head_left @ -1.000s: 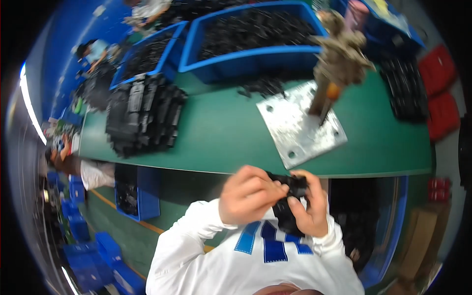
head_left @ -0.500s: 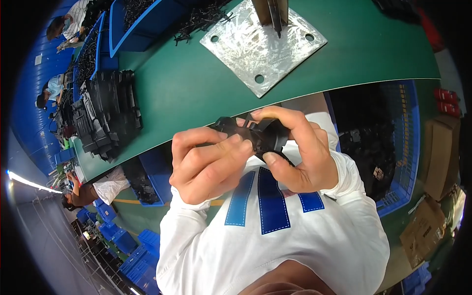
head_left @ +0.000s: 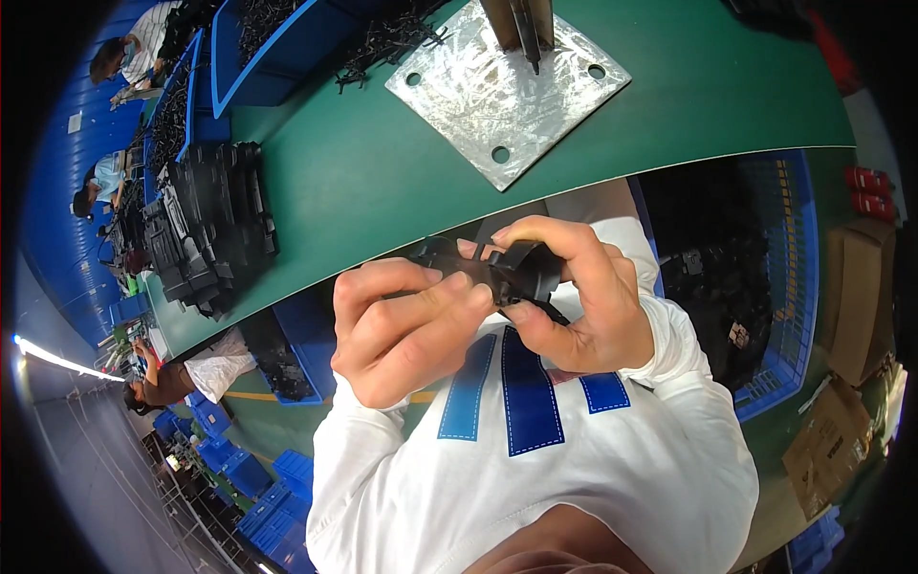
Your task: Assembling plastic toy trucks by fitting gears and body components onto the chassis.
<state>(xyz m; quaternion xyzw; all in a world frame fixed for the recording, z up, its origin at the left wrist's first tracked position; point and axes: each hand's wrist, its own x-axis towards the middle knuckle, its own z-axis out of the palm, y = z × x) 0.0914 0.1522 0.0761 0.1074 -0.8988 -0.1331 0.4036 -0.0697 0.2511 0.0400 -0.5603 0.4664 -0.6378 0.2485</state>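
Observation:
Between my two hands is a black moulded plastic part (head_left: 529, 272), held in front of my chest just off the table's near edge. My left hand (head_left: 406, 325) is closed on its left side, fingertips pressed against the middle. My right hand (head_left: 588, 292) grips the right end, index finger along the top and thumb underneath. The fingers cover much of the part, so its full shape is hidden. Beyond it, on the green table (head_left: 335, 182), stands a scuffed square metal plate (head_left: 507, 105) with corner holes and an upright post (head_left: 521, 24).
Stacked black plastic parts (head_left: 215, 220) lie at the table's left. Behind them stand blue bins (head_left: 277, 57) of small black pieces, some loose on the table. A blue crate (head_left: 798, 287) with black parts is at my right, near cardboard boxes (head_left: 861, 297). Several people work at far left.
My fingers have shifted slightly on the black part, and it is turned a little. Both hands stay in nearly the same place.

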